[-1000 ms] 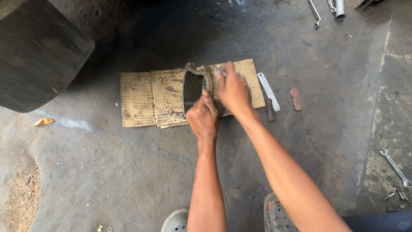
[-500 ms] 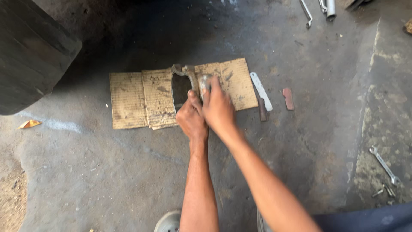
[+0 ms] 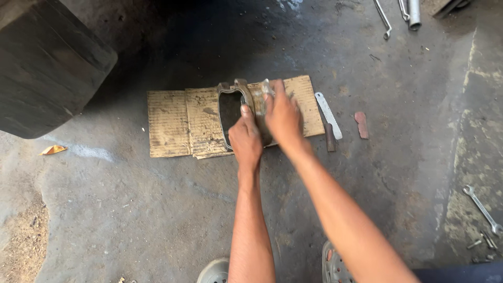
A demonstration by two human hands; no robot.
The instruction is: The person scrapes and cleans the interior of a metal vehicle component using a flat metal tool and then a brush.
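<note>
A dark metal frame-shaped part (image 3: 230,105) with a rounded opening stands on edge on a sheet of corrugated cardboard (image 3: 173,123) on the concrete floor. My left hand (image 3: 246,139) grips its near edge, fingers curled over the rim. My right hand (image 3: 283,112) presses against the part's right side, holding a crumpled greyish piece, perhaps abrasive paper or a rag, against the metal. Both arms reach forward from the bottom of the view.
A knife-like scraper (image 3: 328,118) and a small reddish strip (image 3: 361,124) lie right of the cardboard. A large dark tyre (image 3: 47,63) stands at the left. Spanners lie at the far right (image 3: 482,209) and top (image 3: 383,18). Sandalled feet (image 3: 335,264) show at the bottom.
My right hand has slid up along the part's side, from low near my left hand back toward its top. The view has shifted slightly.
</note>
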